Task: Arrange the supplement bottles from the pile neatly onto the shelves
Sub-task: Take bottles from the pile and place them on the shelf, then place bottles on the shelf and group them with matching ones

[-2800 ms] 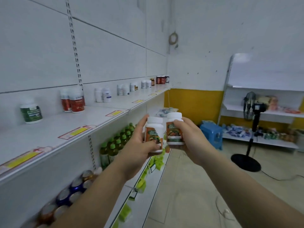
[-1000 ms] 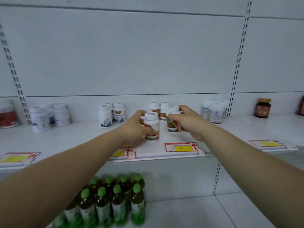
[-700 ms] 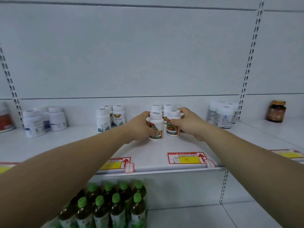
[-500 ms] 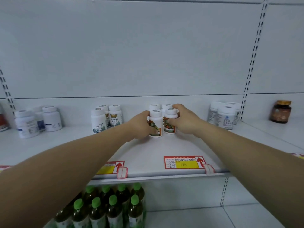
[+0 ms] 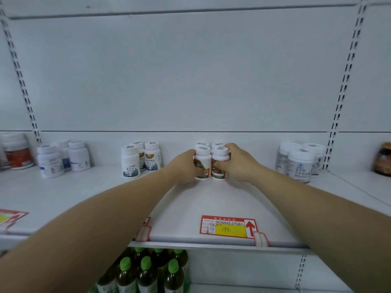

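Both arms out over the shelf (image 5: 211,199). Our left hand (image 5: 186,166) grips the left bottle (image 5: 202,163), fingers wrapped round its left side. Our right hand (image 5: 239,163) grips the right bottle (image 5: 220,166), fingers curled over the cap edge and right side. Both bottles are upright, bases on the shelf, touching side by side near the back edge. White caps, orange-and-green labels face us. Right behind them sits a back pair (image 5: 218,144) with the same caps, only tops showing; we can't tell if the rows touch. Left along the back edge: a white trio (image 5: 139,159), then more white bottles (image 5: 63,157), then a red-label jar (image 5: 18,153), blurred. Right along it: a white cluster (image 5: 300,161), then a brown jar (image 5: 384,159) on the next bay. Price tag (image 5: 228,227), red and yellow, is clipped at the front edge, roughly in line with the held bottles. On the lower shelf, green-cap bottles (image 5: 146,269) stand under our left arm.
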Motion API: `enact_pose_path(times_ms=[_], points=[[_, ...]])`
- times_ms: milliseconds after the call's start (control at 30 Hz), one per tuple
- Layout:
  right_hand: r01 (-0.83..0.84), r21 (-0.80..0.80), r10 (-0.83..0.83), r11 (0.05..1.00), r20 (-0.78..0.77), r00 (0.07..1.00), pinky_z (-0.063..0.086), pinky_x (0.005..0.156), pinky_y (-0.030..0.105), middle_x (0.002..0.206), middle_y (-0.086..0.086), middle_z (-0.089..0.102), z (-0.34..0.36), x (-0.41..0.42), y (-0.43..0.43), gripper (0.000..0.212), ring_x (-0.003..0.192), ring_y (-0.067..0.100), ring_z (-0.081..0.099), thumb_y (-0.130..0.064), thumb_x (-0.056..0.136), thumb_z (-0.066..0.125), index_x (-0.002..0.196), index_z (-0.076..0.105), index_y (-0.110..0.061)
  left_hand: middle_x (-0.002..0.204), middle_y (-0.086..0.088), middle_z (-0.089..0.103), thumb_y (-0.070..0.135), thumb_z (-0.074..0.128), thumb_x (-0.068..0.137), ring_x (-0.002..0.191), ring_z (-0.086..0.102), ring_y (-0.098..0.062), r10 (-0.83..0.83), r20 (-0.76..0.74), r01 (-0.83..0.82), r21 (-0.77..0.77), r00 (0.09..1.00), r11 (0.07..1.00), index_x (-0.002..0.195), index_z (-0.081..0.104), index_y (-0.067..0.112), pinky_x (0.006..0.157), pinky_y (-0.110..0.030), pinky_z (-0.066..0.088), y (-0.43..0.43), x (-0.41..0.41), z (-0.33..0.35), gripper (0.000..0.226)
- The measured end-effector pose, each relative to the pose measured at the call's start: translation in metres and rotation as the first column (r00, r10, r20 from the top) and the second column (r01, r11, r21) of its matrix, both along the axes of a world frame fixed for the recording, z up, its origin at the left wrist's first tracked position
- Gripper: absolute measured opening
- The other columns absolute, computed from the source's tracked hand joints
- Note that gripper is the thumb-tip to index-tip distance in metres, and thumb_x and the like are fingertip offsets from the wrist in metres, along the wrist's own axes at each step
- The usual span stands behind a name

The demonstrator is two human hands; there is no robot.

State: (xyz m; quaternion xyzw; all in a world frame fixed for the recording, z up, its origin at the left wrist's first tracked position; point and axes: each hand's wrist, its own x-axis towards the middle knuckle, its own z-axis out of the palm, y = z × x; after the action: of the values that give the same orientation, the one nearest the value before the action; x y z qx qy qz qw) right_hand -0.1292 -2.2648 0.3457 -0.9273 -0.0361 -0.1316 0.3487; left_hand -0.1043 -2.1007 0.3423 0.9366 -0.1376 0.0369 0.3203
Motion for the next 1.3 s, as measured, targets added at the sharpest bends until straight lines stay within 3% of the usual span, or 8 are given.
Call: enact_pose_path(times_ms=[133,300,400,567,967,1033,1167,1300], points=[[0.005,-0.007,-0.005,1.000,0.000,1.000,0.047,0.089,0.035,0.121,0.004,0.059,-0.003,0.002,-0.002,0.052,0.105,0.023,0.056,-0.034,0.088,0.062,0.131,0.041,-0.017,0.127,-0.004,0.057,0.024,0.069,0.083,0.108,0.054,-0.021,0.023,-0.067,-0.022,0.003,0.998,1.000,0.135,0.041,0.017,0.087,-0.026,0.039,0.000,-0.006,0.004,0.059],[0.033,-0.131,-0.031,0.991,0.017,0.999,0.044,0.084,0.033,0.128,0.007,0.050,0.010,-0.001,-0.002,0.065,0.111,0.025,0.052,-0.046,0.081,0.064,0.133,0.039,-0.016,0.147,-0.006,0.039,0.037,0.065,0.087,0.129,0.044,-0.024,0.064,-0.115,-0.055,0.083,0.991,0.995,0.149,0.021,0.020,0.101,-0.032,0.037,0.016,-0.028,0.015,0.078],[0.040,-0.217,-0.015,0.975,0.115,0.993,0.039,0.096,0.035,0.144,0.008,0.037,0.028,-0.005,0.008,0.072,0.129,0.028,0.040,-0.048,0.085,0.058,0.145,0.031,-0.019,0.148,-0.002,0.039,0.043,0.062,0.087,0.128,0.045,-0.022,0.099,-0.070,-0.086,0.167,0.993,0.982,0.148,0.023,0.025,0.100,-0.031,0.039,0.037,-0.045,0.022,0.074],[-0.107,-0.351,0.147,0.930,0.091,0.985,0.036,0.100,0.037,0.148,0.006,0.036,0.056,-0.014,0.070,0.070,0.133,0.027,0.038,-0.054,0.088,0.054,0.146,0.032,-0.022,0.146,0.000,0.041,0.046,0.060,0.087,0.126,0.046,-0.021,0.142,0.006,-0.138,0.275,0.990,0.952,0.146,0.028,0.028,0.102,-0.031,0.036,0.088,-0.081,0.028,0.069],[-0.449,-0.477,0.542,0.756,0.071,0.837,0.038,0.092,0.033,0.146,0.005,0.042,0.061,-0.065,0.371,0.066,0.127,0.026,0.044,-0.054,0.086,0.055,0.142,0.038,-0.022,0.153,0.006,0.030,0.045,0.059,0.089,0.135,0.036,-0.017,0.400,0.089,-0.400,0.407,0.912,0.821,0.146,0.029,0.030,0.109,-0.032,0.029,0.346,-0.206,0.022,0.066],[-0.503,-0.514,0.615,0.696,0.064,0.786,0.043,0.088,0.035,0.139,0.007,0.048,0.055,-0.079,0.437,0.060,0.118,0.028,0.050,-0.056,0.085,0.054,0.134,0.045,-0.023,0.152,0.005,0.030,0.044,0.059,0.089,0.135,0.035,-0.017,0.446,0.099,-0.445,0.416,0.889,0.794,0.146,0.029,0.029,0.109,-0.032,0.030,0.396,-0.230,0.016,0.066],[-0.606,-0.545,0.733,0.579,0.024,0.680,0.040,0.101,0.039,0.149,0.005,0.038,0.038,-0.115,0.560,0.068,0.130,0.027,0.043,-0.054,0.089,0.052,0.146,0.033,-0.023,0.152,0.003,0.032,0.043,0.059,0.089,0.131,0.041,-0.018,0.568,0.073,-0.540,0.430,0.819,0.723,0.145,0.030,0.029,0.106,-0.033,0.034,0.493,-0.274,-0.001,0.065],[-0.661,-0.581,0.798,0.475,-0.032,0.602,0.043,0.097,0.040,0.143,0.006,0.044,0.023,-0.139,0.664,0.066,0.123,0.027,0.047,-0.056,0.089,0.050,0.144,0.035,-0.024,0.148,0.000,0.037,0.044,0.058,0.089,0.129,0.043,-0.020,0.652,0.019,-0.586,0.459,0.758,0.668,0.145,0.032,0.027,0.106,-0.034,0.036,0.585,-0.306,-0.015,0.064]])
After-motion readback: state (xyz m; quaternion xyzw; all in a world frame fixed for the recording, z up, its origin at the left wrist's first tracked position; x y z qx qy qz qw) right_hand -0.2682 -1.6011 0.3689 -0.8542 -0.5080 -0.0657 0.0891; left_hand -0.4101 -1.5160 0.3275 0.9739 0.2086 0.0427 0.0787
